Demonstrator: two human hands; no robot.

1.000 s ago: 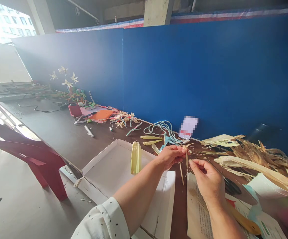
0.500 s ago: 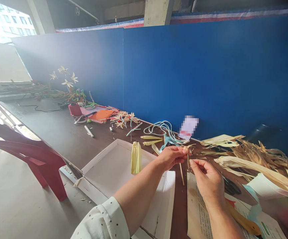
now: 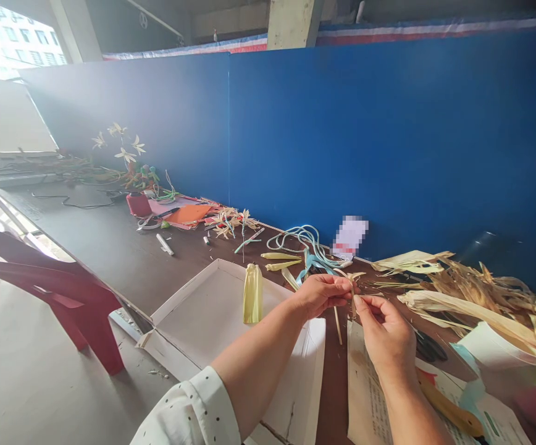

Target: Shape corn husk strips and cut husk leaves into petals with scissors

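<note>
My left hand (image 3: 324,293) pinches a small piece of dried corn husk (image 3: 354,278) with thin pointed tips spreading at its top. Just below, the thumb and forefinger of my right hand (image 3: 387,330) close on the lower end of the same husk. The fingers hide much of the piece. Under my left forearm lies a shallow white cardboard box (image 3: 194,303), with a folded yellow-green husk (image 3: 252,296) in it. Two slim rolled husks (image 3: 281,256) rest behind the box, beside light-blue cord (image 3: 312,235).
Dried husks (image 3: 472,284) pile up at the right, near a white tub (image 3: 494,346). A printed sheet (image 3: 365,383) and a yellow-handled tool (image 3: 453,408) lie by my right forearm. A blue partition (image 3: 388,136) backs the table. A red chair (image 3: 78,296) stands left.
Both hands have shifted very slightly, and the husk's tips now show more clearly above my left fingertips. The things on the table stay where they were.
</note>
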